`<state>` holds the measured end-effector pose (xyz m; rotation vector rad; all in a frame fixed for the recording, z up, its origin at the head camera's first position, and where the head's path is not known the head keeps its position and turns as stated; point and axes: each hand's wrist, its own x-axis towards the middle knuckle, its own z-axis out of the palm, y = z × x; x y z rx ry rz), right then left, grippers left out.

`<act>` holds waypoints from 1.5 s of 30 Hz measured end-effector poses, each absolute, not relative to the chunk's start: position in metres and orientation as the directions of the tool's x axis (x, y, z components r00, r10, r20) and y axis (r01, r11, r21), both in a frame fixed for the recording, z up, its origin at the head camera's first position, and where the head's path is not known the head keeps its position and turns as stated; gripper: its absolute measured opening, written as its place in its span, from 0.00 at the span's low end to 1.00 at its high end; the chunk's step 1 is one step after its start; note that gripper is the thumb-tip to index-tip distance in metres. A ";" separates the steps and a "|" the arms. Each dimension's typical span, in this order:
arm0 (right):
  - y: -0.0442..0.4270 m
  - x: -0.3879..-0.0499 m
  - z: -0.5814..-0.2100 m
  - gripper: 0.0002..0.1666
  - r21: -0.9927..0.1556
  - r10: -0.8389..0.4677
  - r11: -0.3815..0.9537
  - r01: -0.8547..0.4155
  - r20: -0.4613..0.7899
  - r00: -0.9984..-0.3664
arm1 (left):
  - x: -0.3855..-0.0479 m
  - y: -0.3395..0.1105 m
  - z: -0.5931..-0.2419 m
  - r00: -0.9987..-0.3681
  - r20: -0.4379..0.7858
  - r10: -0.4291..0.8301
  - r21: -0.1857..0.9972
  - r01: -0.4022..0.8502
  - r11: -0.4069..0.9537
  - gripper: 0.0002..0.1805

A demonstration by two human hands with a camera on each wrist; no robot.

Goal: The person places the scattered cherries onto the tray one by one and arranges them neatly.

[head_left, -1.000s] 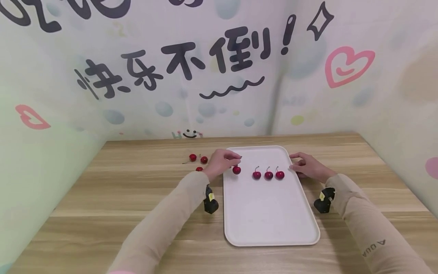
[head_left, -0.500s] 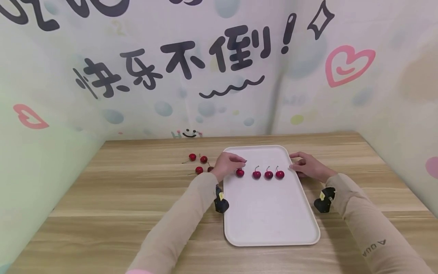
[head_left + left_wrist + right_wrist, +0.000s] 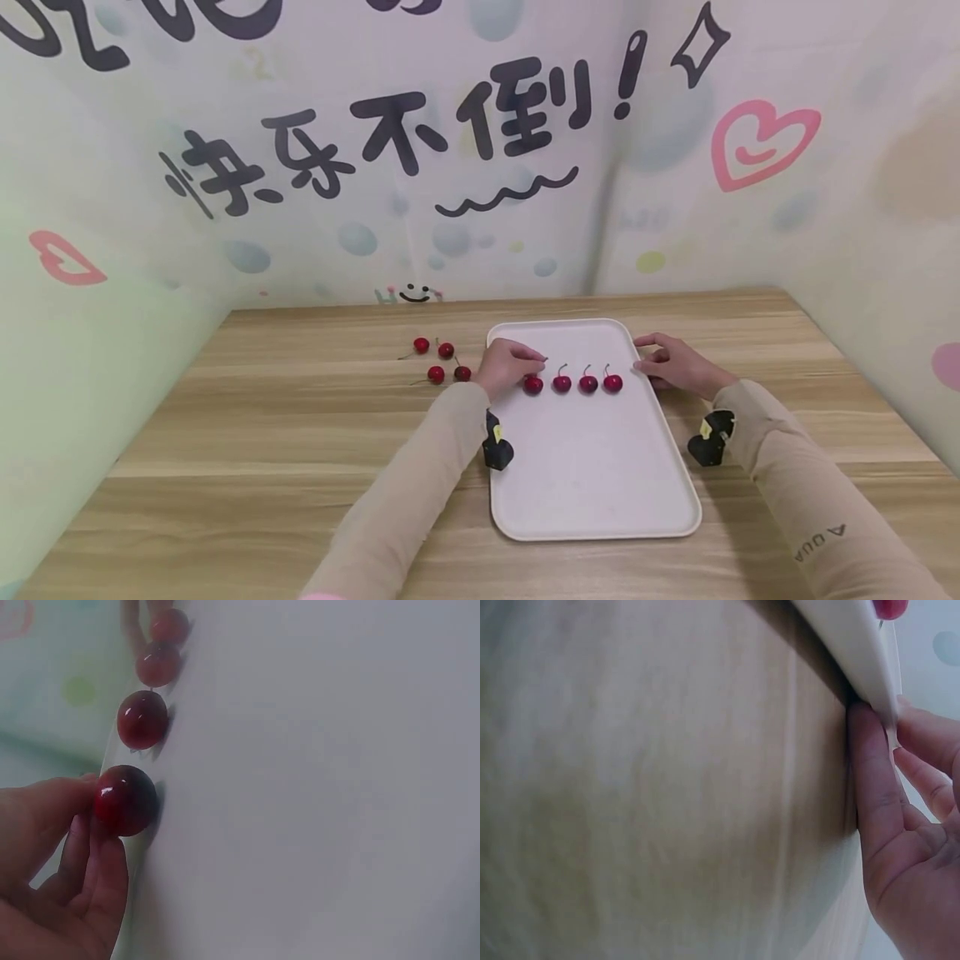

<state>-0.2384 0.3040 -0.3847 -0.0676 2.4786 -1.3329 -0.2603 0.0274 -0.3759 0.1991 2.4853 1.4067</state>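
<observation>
Cherry [image 3: 533,386] in left fingers [image 3: 112,881], stem [image 3: 546,359] pointing away, slightly right

Wall [image 3: 480,187] reads “快乐不倒!”, right sleeve [image 3: 825,500] “AQUA”.

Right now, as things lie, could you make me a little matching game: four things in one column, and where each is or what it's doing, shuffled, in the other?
Things
1. Left hand
2. Right hand
3. White tray
4. Four loose cherries

Places and states
A. Resting on the wooden table, bearing a row of cherries
B. Touching the tray's right edge
C. Outside the tray, to its left
D. Holding the cherry at the row's left end

Pairs: 1-D, 2-B, 3-A, 4-C
</observation>
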 end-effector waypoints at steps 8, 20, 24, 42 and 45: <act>0.303 -0.237 -0.386 0.32 -0.821 -0.193 0.559 0.114 -0.263 -0.945 | -0.259 0.031 -0.380 -0.964 -0.139 0.226 0.841 0.006 0.542 0.06; 0.303 -0.236 -0.385 0.33 -0.809 -0.183 0.576 0.119 -0.270 -0.945 | -0.261 0.029 -0.379 -0.967 -0.149 0.207 0.808 0.002 0.589 0.06; 0.304 -0.236 -0.386 0.33 -0.806 -0.180 0.581 0.118 -0.268 -0.946 | -0.261 0.029 -0.378 -0.967 -0.153 0.206 0.802 0.000 0.597 0.06; 0.304 -0.237 -0.386 0.31 -0.824 -0.195 0.557 0.102 -0.248 -0.949 | -0.267 0.027 -0.377 -0.960 -0.178 0.216 0.762 0.005 0.648 0.10; 0.304 -0.237 -0.386 0.31 -0.824 -0.195 0.558 0.101 -0.249 -0.949 | -0.267 0.027 -0.375 -0.958 -0.181 0.222 0.759 0.007 0.651 0.10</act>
